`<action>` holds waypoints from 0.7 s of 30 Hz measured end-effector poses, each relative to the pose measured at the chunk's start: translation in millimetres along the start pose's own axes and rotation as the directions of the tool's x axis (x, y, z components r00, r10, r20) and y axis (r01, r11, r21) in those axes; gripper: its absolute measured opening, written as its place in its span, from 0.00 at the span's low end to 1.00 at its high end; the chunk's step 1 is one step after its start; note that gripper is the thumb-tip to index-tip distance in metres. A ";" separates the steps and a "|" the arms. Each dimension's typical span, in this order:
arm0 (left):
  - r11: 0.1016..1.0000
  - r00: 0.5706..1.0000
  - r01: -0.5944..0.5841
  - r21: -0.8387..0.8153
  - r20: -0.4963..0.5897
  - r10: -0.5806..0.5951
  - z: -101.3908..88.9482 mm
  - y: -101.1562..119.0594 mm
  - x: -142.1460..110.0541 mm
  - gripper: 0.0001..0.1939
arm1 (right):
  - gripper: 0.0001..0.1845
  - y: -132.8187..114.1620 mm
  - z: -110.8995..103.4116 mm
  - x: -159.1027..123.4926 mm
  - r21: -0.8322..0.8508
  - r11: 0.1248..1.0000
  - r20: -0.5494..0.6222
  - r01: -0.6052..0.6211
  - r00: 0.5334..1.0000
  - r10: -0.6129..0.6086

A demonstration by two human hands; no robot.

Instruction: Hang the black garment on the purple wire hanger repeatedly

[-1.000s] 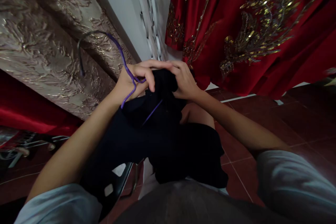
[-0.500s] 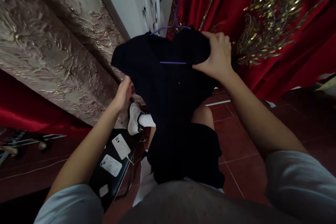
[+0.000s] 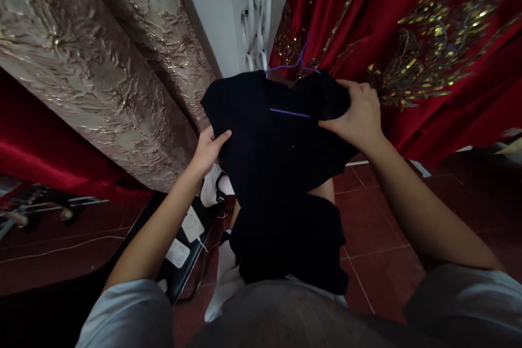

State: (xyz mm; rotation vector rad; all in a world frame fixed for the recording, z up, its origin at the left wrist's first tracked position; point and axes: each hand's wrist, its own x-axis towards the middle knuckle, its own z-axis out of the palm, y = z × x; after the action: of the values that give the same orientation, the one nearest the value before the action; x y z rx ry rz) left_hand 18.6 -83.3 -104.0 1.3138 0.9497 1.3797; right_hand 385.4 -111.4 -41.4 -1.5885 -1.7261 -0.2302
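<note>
A black short-sleeved top (image 3: 277, 152) hangs on a purple hanger (image 3: 300, 60) in front of me, its lower part lying over my lap. The hanger's hook rises above the neckline, and its bottom bar shows through the neck opening. My right hand (image 3: 361, 114) grips the top at its right shoulder, thumb in front and fingers behind. My left hand (image 3: 212, 151) holds the top's left side below the sleeve, thumb on the front; its other fingers are hidden behind the cloth.
Red fabric with gold sequins (image 3: 428, 49) hangs at the right, and textured beige fabric (image 3: 101, 65) at the left. A black bench (image 3: 185, 272) bears a phone (image 3: 192, 224) on a cable and another pale phone (image 3: 178, 253). A white shoe (image 3: 210, 187) stands behind the bench.
My left hand has moved onto the side of the top and taken hold of it. The top and hanger have shifted right and slightly down in view, with my right hand still gripping the shoulder.
</note>
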 end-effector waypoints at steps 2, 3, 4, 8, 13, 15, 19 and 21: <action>0.999 0.999 -0.033 -0.019 0.027 0.034 3.9 6.6 4.1 0.19 | 0.46 -5.8 -9.1 10.1 -0.036 0.999 -0.049 -0.009 0.999 0.007; 0.998 0.998 -0.058 -0.028 0.021 0.058 6.0 10.5 6.8 0.19 | 0.47 -11.6 -13.6 17.6 -0.056 0.998 -0.067 -0.005 0.998 0.001; 0.996 0.996 -0.085 -0.034 0.003 0.086 8.2 14.5 9.4 0.19 | 0.48 -18.6 -17.5 26.0 -0.073 0.997 -0.074 0.007 0.997 -0.013; 0.988 0.984 -0.143 -0.054 -0.118 0.136 13.7 28.1 14.5 0.23 | 0.48 -47.9 -23.3 54.6 -0.086 0.989 -0.027 0.118 0.992 -0.121; 0.994 0.975 -0.066 -0.086 -0.219 0.045 7.5 28.0 4.7 0.22 | 0.48 -57.3 -23.0 50.8 -0.103 0.975 0.019 0.198 0.980 -0.197; 0.997 0.968 -0.026 -0.069 -0.252 0.008 4.5 24.0 -3.1 0.20 | 0.50 -52.6 -24.2 40.7 -0.117 0.959 0.043 0.259 0.966 -0.256; 0.995 0.951 0.077 -0.069 -0.294 -0.094 6.9 19.1 -22.5 0.20 | 0.51 -40.2 -24.8 20.4 -0.093 0.951 0.089 0.293 0.954 -0.285; 0.983 0.926 0.141 -0.117 -0.337 -0.173 9.6 17.2 -31.6 0.20 | 0.50 -38.6 -20.4 11.9 -0.019 0.960 0.084 0.278 0.958 -0.275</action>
State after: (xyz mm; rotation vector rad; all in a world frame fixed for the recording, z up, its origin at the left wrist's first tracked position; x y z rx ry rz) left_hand 24.2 -118.6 -93.7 0.9196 1.1854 1.5368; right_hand 359.3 -122.4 -6.1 -1.3895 -2.0161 -0.3353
